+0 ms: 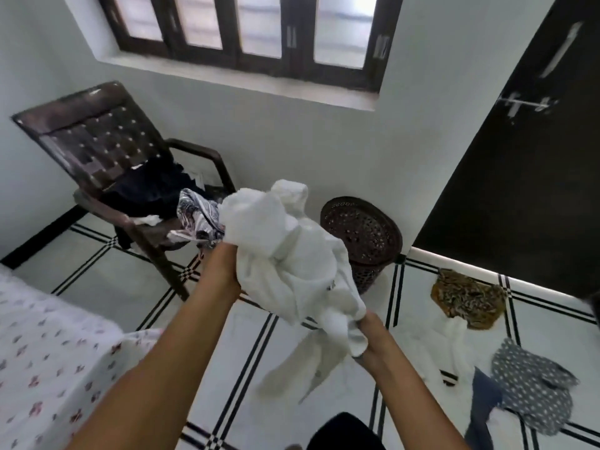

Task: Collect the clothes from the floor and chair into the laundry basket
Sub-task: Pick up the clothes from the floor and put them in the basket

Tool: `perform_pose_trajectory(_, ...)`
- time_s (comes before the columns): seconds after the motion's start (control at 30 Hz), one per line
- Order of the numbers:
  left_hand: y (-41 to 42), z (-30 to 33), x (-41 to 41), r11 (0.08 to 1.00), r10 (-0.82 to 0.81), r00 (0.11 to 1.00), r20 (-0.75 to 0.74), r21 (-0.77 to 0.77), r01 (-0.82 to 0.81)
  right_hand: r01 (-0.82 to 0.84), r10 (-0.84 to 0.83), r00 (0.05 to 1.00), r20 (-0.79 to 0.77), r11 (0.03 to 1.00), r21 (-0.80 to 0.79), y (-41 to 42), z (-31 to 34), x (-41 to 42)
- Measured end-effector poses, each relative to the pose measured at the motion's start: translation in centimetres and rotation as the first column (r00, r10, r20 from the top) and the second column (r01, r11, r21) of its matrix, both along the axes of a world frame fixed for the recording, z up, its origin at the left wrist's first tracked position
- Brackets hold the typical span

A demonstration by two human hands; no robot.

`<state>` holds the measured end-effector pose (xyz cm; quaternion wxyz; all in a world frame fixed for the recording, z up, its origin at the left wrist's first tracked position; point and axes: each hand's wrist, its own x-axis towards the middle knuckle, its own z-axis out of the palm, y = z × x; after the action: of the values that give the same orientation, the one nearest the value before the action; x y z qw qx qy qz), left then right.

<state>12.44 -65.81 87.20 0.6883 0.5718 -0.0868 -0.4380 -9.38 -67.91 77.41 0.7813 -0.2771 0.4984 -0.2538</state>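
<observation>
From the head camera, both hands hold one bunched white garment up in the air, on the near side of the laundry basket. The left hand has its fingers buried in the bundle's left edge, evidently closed on the cloth though the fingertips are hidden. The right hand pinches the lower corner with its fingers curled tight on a fold.

A loose tail of the garment hangs well below the hands, toward the tiled floor. In my judgement that tail is the main risk: if the bundle is dropped toward the basket without being gathered, the tail may catch on the rim and drag the piece back out, or pull the light basket over.

The basket stands against the wall and appears empty from here, so most of the task remains. Left of the basket, the chair holds dark clothes and a patterned cloth that hangs over the seat edge and could slide off. Right of the basket and nearer, a brown printed garment, a grey dotted garment and a blue piece lie on the floor, a tripping hazard on the way.
</observation>
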Motion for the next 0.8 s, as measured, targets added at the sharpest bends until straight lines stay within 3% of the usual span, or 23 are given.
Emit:
perform_pose_trajectory(0.07,-2.8,-2.6,0.2,0.999,-0.026,0.981,0.192,-0.019,0.031,0.099,-0.095,0.991,0.098,0.994,-0.045,-4.7,-0.2,0.6)
perform_pose_trajectory(0.13,-5.7,-4.8,-0.9,0.993,-0.109,0.944,0.311,0.085,0.086,0.16,-0.157,0.986,0.053,0.985,-0.065,-8.8,0.8,1.9)
perform_pose_trajectory(0.27,-12.7,-7.5,-2.6,0.92,-0.364,0.773,0.519,0.33,0.212,-0.073,0.091,0.989,0.119,0.986,-0.147,-16.1,1.5,3.1)
perform_pose_trajectory(0.37,-19.1,-7.8,-3.4,0.813,-0.577,0.585,0.57,0.47,0.345,-0.236,0.229,0.972,-0.056,0.952,-0.197,-22.3,1.4,4.6)
perform_pose_trajectory(0.43,-23.8,-8.3,-3.5,0.731,-0.682,0.539,0.494,0.46,0.504,-0.311,0.283,0.946,-0.155,0.928,-0.204,-26.6,0.8,5.0)
perform_pose_trajectory(0.57,-31.1,-8.5,-1.4,0.559,-0.81,0.577,0.104,0.433,0.707,-0.304,0.253,0.94,-0.231,0.926,-0.223,-33.8,-1.2,5.7)
perform_pose_trajectory(0.63,-35.1,-9.7,-0.5,0.609,-0.74,0.667,-0.089,0.332,0.72,-0.249,0.195,0.946,-0.257,0.948,-0.198,-37.4,-3.1,6.2)
perform_pose_trajectory(0.7,-35.7,-9.4,-0.4,0.665,-0.683,0.702,-0.2,0.226,0.711,-0.188,0.125,0.944,-0.306,0.965,-0.184,-38.1,-3.9,6.0)
perform_pose_trajectory(0.8,-39.5,-10.8,0.4,0.572,-0.713,0.65,-0.261,0.319,0.756,-0.085,0.03,0.931,-0.363,0.987,-0.135,-40.9,-6.2,5.7)
